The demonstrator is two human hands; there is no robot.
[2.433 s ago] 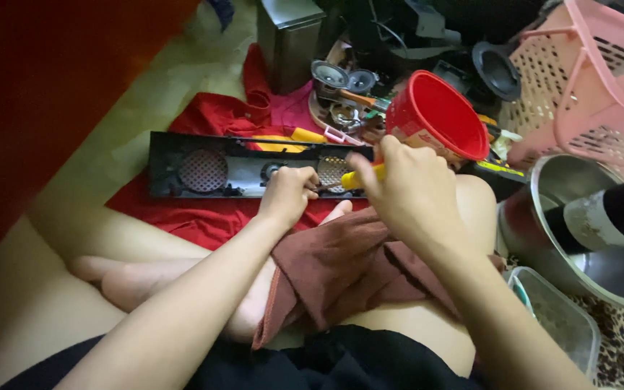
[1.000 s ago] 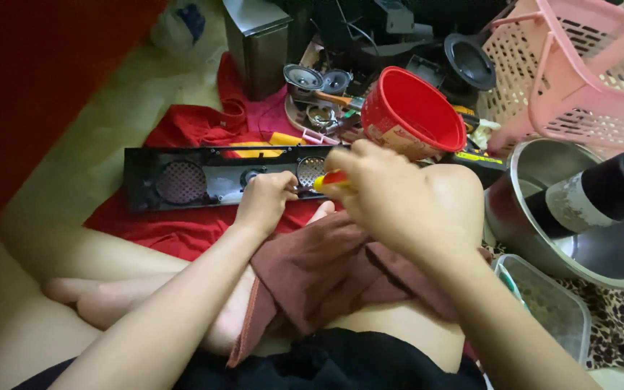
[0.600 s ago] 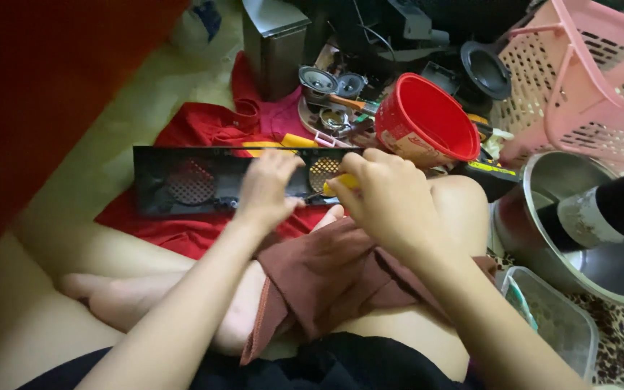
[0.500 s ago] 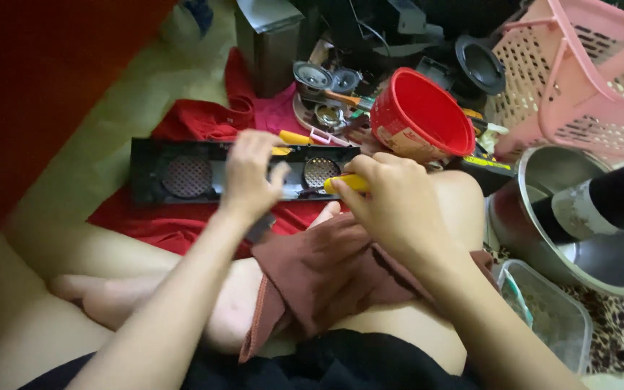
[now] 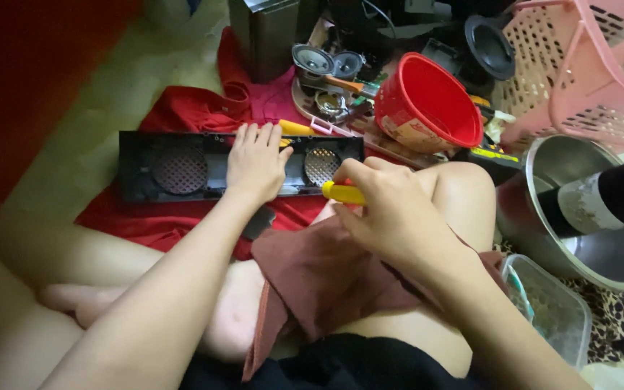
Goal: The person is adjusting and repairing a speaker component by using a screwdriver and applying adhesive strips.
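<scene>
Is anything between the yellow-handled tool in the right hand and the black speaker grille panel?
Nothing visible. The right hand holds the yellow-handled tool right at the black grille panel, near its right mesh. The left hand lies flat on the panel, beside that spot.

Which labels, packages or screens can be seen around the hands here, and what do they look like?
Label on the red bowl: a pale paper patch on its outer wall, behind the right hand.
Label on the dark bottle: a worn greyish band around its body, lying over the steel pot, far right.
Yellow and black strip: a narrow sticker on a dark tool beside the bowl.
No screens show.
</scene>
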